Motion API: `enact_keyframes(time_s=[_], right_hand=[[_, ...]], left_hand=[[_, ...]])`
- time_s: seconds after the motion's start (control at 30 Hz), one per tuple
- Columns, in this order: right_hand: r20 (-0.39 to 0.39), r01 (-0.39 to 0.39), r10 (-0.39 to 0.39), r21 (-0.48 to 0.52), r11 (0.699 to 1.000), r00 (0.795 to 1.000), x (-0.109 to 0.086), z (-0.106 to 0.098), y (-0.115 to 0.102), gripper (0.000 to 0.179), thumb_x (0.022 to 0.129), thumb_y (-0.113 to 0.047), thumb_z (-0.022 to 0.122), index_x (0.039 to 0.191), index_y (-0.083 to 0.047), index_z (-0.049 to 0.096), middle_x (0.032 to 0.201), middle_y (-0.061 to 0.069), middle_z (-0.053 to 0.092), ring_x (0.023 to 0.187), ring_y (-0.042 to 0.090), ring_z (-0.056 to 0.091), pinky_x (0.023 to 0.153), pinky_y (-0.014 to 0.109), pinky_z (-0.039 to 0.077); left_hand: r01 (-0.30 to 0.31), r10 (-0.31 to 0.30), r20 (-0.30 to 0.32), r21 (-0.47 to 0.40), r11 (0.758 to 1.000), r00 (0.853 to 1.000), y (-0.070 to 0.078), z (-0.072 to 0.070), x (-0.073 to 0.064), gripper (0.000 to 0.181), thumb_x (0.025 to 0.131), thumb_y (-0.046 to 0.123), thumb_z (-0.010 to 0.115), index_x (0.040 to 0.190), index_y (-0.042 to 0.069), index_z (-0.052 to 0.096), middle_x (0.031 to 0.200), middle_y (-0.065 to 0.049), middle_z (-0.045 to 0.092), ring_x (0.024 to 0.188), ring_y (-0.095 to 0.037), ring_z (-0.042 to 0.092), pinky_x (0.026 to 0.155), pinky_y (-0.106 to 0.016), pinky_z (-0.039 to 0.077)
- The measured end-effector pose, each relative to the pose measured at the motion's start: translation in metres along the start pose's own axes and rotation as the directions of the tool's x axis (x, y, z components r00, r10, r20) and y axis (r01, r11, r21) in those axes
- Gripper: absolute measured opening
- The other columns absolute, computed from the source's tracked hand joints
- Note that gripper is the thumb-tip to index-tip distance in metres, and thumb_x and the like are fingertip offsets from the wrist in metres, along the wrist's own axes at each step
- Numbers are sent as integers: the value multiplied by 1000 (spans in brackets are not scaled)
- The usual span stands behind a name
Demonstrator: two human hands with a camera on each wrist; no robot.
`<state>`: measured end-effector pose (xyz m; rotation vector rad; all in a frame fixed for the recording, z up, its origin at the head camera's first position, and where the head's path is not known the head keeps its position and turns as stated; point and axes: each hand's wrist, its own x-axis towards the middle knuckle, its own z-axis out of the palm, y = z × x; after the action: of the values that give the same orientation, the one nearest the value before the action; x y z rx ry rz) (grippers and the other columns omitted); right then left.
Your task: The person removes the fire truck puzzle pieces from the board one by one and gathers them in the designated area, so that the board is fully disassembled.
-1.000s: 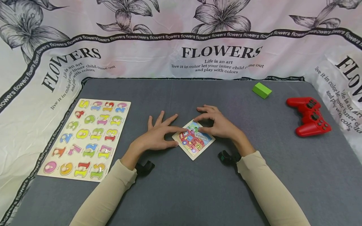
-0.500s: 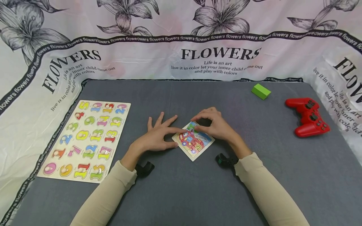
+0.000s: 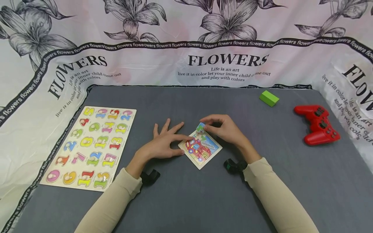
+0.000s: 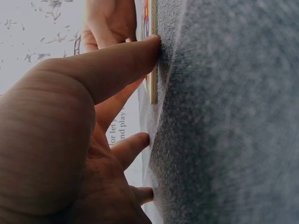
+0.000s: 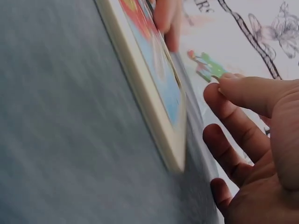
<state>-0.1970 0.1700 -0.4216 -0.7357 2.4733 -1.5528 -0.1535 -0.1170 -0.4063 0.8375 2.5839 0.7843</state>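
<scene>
Pinching the small puzzle piece (image 5: 211, 65) by one end between thumb and forefinger of the right hand (image 3: 223, 129), holding it at the fire-engine board's (image 5: 145, 88) far corner, apparently clear of the wood though partly finger-hidden from above. Bracing the board's left corner with the splayed left hand (image 3: 159, 145), touching rather than gripping; ideally pressing just enough to prevent sliding, and lifting without twisting.

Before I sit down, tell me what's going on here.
Someone is handling a puzzle. Their right hand pinches a piece, held up off the puzzle; their left hand, fingers spread, touches the puzzle. A number board lies to the left, a block and a controller to the right.
</scene>
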Motion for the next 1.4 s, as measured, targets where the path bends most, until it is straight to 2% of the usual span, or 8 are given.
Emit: enact_keyframes(time_s=[0.57,0.7,0.77,0.87,1.0,1.07,1.23,1.4], right_hand=[[-66,-126,119,-126,984,991,62,-41,23,27,102,-7,60,125,0,71,125,21,70,89,15,60,74,21,46],[-105,-170,153,-178,969,983,75,-44,28,25,102,-11,61,123,-7,74,118,16,73,86,9,58,97,36,43],[-122,-182,159,-202,962,980,80,-44,28,24,102,-14,61,122,-9,75,113,16,74,86,8,58,113,52,30],[-125,-176,151,-222,959,981,83,-45,30,24,103,-16,61,122,-10,74,112,17,74,90,12,60,120,66,5],[-106,-152,131,-219,964,986,80,-48,32,30,98,-15,68,127,-8,71,120,18,71,103,25,63,113,58,31],[-103,-147,126,-232,961,987,78,-49,34,36,93,-14,74,128,-8,70,124,17,68,111,30,58,105,52,35],[-111,-156,126,-328,932,986,78,-50,35,42,87,-20,82,126,-10,72,132,17,58,122,36,38,106,59,20],[-108,-172,140,-412,895,984,80,-47,33,38,90,-25,79,125,-11,73,129,21,53,122,41,34,100,60,21]], left_hand=[[-4,4,-1,3,1000,1000,-2,1,-1,53,92,34,75,142,40,60,171,-7,21,156,-50,-11,112,-78,-16],[-8,8,-1,2,1000,1000,-3,2,-1,53,92,36,75,143,41,59,171,-6,20,156,-49,-11,112,-77,-17],[-12,12,-7,3,1000,1000,-3,2,-1,53,92,36,75,143,40,59,171,-7,20,156,-49,-11,112,-77,-17],[-11,11,-9,4,1000,1000,-3,2,-1,54,92,36,75,143,41,59,171,-6,20,156,-49,-11,112,-77,-17],[-6,6,-3,6,1000,1000,-3,3,-1,54,93,37,74,144,42,58,172,-5,19,157,-48,-11,113,-76,-17],[-2,2,-3,9,1000,1000,-3,3,-1,54,93,38,74,144,42,57,172,-4,19,157,-47,-11,113,-75,-18],[-2,2,-9,10,1000,1000,-4,2,-1,54,92,38,75,143,42,58,172,-4,20,157,-47,-11,113,-75,-18],[3,-3,0,11,1000,1000,-4,2,-1,54,93,38,74,144,42,57,172,-4,19,157,-46,-12,113,-75,-18]])
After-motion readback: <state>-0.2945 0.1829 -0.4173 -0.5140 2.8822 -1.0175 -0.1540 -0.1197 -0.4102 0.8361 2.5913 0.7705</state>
